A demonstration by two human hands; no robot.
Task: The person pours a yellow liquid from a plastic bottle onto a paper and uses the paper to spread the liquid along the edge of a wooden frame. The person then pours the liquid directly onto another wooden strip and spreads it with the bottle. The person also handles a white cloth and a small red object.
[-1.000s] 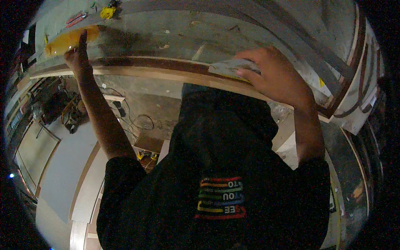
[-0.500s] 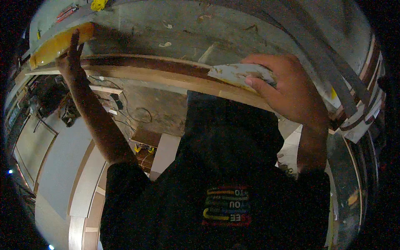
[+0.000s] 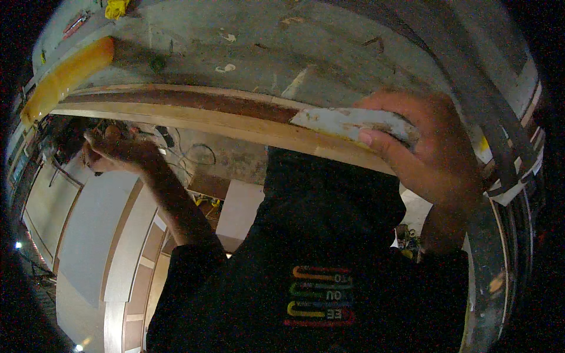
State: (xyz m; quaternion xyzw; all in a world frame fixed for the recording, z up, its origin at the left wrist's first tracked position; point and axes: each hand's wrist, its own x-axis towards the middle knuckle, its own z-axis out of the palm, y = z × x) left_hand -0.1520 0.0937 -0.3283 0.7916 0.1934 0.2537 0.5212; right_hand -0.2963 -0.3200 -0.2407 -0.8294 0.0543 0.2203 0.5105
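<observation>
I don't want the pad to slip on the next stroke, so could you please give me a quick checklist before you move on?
1. Right hand grips the pad: ok.
2. Pad lies flat on the wooden strip: ok.
3. Left hand steadies the strip: not ok, it is off the strip, below its edge.
4. Strip ahead of the pad is free of things: ok.
5. Yellow piece sits apart from the pad: ok.
6. Strip is fastened down: cannot tell.

No packages, labels, signs or screens can be made out here.
</observation>
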